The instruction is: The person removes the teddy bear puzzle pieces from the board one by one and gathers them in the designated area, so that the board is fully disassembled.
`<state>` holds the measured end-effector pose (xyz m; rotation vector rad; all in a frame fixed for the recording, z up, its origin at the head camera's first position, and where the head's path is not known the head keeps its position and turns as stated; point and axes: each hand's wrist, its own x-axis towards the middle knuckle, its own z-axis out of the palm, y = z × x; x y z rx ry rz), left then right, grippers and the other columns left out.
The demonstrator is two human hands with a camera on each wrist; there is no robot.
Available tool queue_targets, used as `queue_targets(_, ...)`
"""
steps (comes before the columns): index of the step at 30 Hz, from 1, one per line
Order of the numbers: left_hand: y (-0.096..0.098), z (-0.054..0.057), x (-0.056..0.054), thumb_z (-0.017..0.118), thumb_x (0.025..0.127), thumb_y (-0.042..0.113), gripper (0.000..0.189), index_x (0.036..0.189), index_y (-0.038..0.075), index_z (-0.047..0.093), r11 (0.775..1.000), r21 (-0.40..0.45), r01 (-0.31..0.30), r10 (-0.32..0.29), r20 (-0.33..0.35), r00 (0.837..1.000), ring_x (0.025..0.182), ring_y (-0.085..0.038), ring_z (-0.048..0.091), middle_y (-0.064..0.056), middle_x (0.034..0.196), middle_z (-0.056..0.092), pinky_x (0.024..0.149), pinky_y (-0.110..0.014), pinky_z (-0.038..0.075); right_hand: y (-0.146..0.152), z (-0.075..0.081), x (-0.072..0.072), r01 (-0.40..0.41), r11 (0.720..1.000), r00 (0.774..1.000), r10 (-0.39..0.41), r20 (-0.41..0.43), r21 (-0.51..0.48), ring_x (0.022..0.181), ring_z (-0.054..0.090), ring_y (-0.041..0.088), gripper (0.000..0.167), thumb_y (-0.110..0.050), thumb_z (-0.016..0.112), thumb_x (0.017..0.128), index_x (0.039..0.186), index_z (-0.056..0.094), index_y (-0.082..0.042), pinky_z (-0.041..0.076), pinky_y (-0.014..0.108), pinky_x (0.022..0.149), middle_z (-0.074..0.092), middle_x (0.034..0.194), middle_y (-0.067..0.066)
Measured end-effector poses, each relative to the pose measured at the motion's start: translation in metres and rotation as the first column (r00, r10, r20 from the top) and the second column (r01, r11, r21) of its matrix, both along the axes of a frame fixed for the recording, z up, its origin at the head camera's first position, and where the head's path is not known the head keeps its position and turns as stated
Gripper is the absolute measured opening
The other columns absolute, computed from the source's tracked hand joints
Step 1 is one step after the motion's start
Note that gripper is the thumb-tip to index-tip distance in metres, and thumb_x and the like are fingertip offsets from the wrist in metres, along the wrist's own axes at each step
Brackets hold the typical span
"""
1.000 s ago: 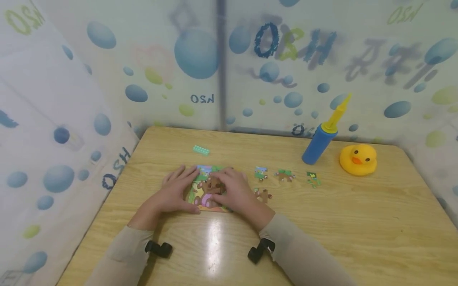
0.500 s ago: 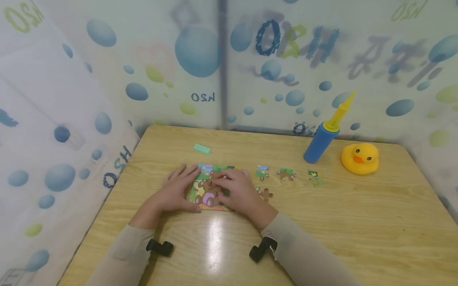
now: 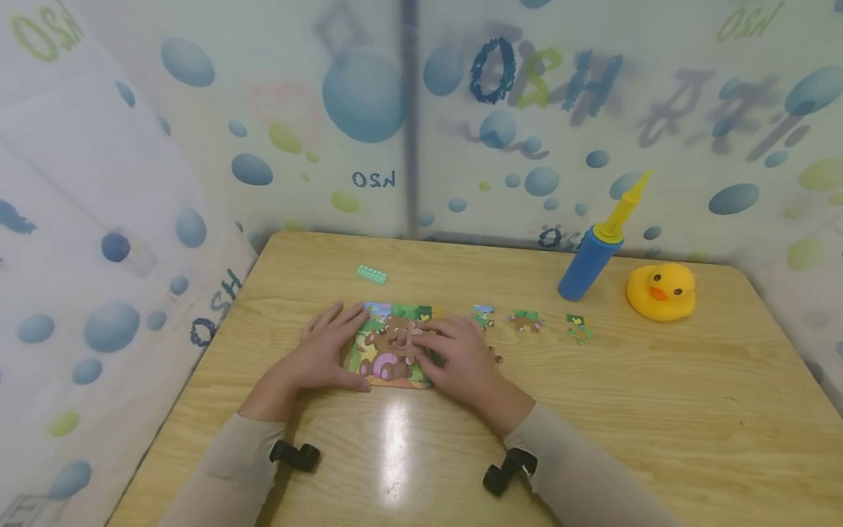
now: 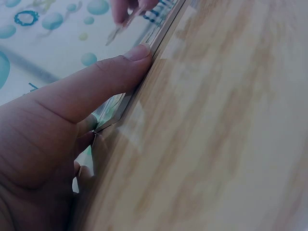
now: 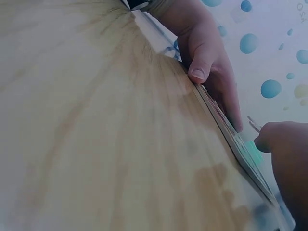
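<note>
A small jigsaw puzzle [image 3: 388,366] with a brown bear picture lies on the wooden table. My left hand [image 3: 323,351] rests along its left side, fingers stretched toward the far corner and thumb [image 4: 127,67] on the near edge. Over the puzzle's right part, my right hand [image 3: 461,359] pinches a thin puzzle piece [image 4: 116,33] between thumb and fingertips. That piece is seen edge-on in both wrist views, tilted and raised above the puzzle. The right hand hides much of the puzzle's right side.
Loose puzzle pieces [image 3: 526,320] lie in a row right of the puzzle; another [image 3: 497,357] is partly behind the right hand. A mint toy brick [image 3: 372,274] lies farther back. A blue hand pump [image 3: 586,263] with yellow nozzle and a yellow rubber duck [image 3: 661,293] stand back right.
My right hand has lifted off the puzzle's middle and shifted right with a piece between its fingertips, uncovering more of the bear picture. The left hand has stayed in place.
</note>
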<state>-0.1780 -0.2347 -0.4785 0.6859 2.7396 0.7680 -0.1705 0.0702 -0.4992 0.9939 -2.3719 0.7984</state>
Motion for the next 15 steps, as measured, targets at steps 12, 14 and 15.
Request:
queue_targets(12, 0.002, 0.004, 0.0, 0.095, 0.067, 0.063, 0.135, 0.169, 0.007, 0.027, 1.0, -0.005, 0.002, -0.002, -0.008, 1.0, 0.159, -0.052, 0.003, -0.014, 0.177, 0.019, 0.119, -0.075, 0.0, 0.047, 0.001, 0.011, 0.045, 0.999, 0.999, -0.046, -0.029, -0.026, 0.113, 0.069, 0.03, 0.029, -0.025, 0.082, 0.091, 0.121, 0.084, -0.022, 0.048, 0.054, 0.098, 0.077, 0.127, 0.003)
queue_targets(14, 0.002, 0.003, 0.001, 0.095, 0.068, 0.063, 0.134, 0.169, 0.007, 0.027, 1.0, -0.004, 0.0, 0.0, -0.01, 1.0, 0.159, -0.052, 0.003, -0.014, 0.177, 0.019, 0.119, -0.076, 0.0, 0.055, 0.001, 0.013, 0.057, 0.998, 0.998, -0.058, -0.021, -0.019, 0.114, 0.069, 0.031, 0.03, -0.026, 0.083, 0.091, 0.121, 0.084, -0.021, 0.048, 0.054, 0.098, 0.077, 0.127, 0.003)
queue_targets(15, 0.002, 0.003, 0.001, 0.095, 0.068, 0.063, 0.134, 0.17, 0.007, 0.027, 1.0, -0.007, 0.0, 0.0, -0.01, 1.0, 0.159, -0.052, 0.003, -0.014, 0.177, 0.019, 0.119, -0.075, 0.0, 0.059, 0.0, 0.013, 0.064, 0.998, 0.998, -0.064, -0.019, -0.013, 0.114, 0.068, 0.031, 0.03, -0.027, 0.083, 0.092, 0.121, 0.084, -0.022, 0.048, 0.054, 0.098, 0.077, 0.127, 0.003)
